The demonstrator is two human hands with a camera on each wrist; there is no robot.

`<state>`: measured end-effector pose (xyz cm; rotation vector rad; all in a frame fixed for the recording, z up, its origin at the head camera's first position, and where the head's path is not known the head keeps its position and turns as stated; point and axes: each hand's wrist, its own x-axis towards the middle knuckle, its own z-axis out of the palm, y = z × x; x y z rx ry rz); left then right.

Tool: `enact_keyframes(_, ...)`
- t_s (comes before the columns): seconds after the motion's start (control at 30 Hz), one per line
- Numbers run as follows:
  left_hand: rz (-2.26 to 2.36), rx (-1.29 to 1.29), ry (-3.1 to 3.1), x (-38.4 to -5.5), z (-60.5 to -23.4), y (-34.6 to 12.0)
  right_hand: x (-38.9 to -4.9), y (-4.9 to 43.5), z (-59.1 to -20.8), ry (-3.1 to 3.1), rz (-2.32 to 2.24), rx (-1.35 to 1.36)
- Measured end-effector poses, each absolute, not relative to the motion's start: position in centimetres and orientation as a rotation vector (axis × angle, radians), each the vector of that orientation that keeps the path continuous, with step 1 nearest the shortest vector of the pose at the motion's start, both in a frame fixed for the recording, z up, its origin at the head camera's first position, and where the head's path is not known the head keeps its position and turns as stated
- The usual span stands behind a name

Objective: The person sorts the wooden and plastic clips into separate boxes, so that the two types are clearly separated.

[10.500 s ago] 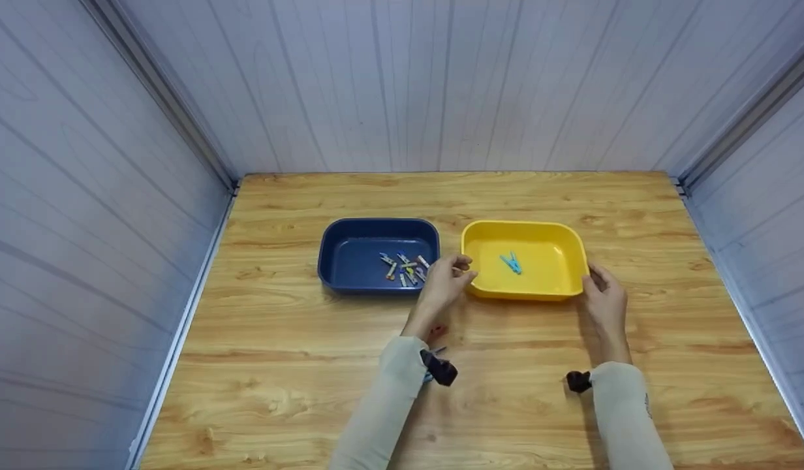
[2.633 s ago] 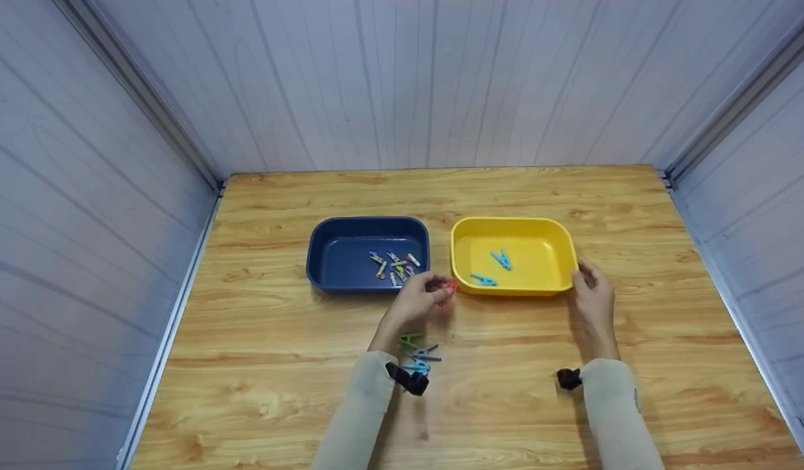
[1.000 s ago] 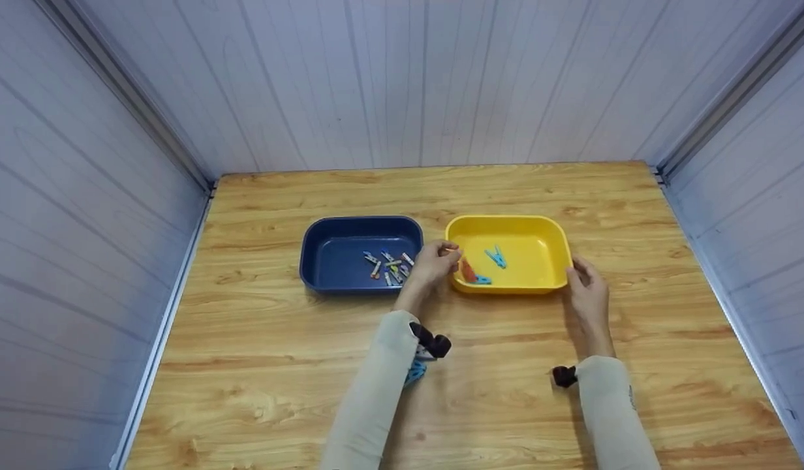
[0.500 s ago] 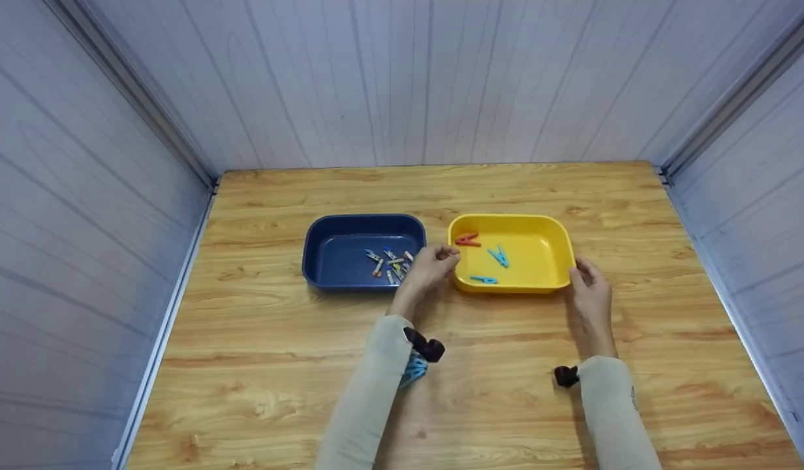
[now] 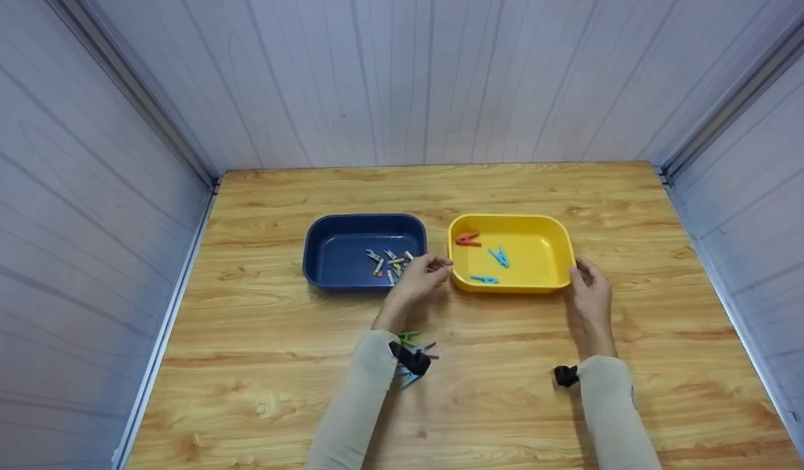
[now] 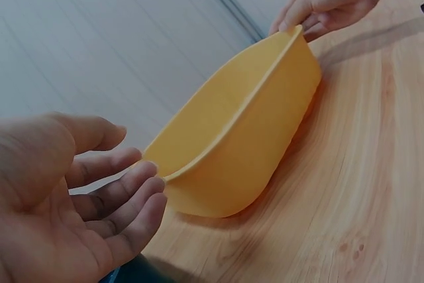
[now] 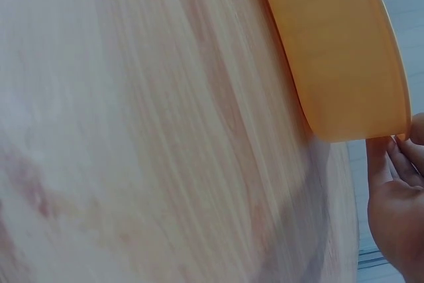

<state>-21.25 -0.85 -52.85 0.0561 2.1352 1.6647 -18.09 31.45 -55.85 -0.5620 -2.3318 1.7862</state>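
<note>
A yellow basin holds a red clothespin and two light-blue clothespins. My left hand is empty beside its left end, fingers loosely bent; in the left wrist view the fingertips are close to the rim, and I cannot tell whether they touch. My right hand holds the basin's right end by the rim, as the right wrist view shows. Under my left wrist lie a green clothespin, a grey one and light-blue clothespins, partly hidden.
A dark blue basin stands left of the yellow one, with several small patterned clothespins in its right half, partly behind my left hand. Pale panel walls enclose the wooden table at the back and sides.
The left hand has put a second light-blue clothespin, then a red one, into the yellow basin. It has since drawn back left and toward me. The right hand stays at the basin's right end.
</note>
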Motion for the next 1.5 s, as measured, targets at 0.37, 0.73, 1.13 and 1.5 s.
enact_keyframes(0.37, 1.555, 0.252, 2.278, -19.2, -53.3, -3.3, -19.1, 32.9, -59.1, -2.308, 1.765, -0.518)
enact_keyframes(0.73, 1.493, 0.297, 2.255, -17.4, -55.0, -6.0, -19.0, 32.8, -59.2, -2.298, 1.741, -0.509)
enact_keyframes(1.13, 1.295, 0.44, 2.317, -16.7, -56.9, -7.4, -19.1, 32.6, -58.9, -2.25, 1.819, -0.536)
enact_keyframes(1.5, 1.228, 0.57, 2.274, -16.0, -57.6, -8.4, -18.9, 32.8, -59.0, -2.334, 1.76, -0.536)
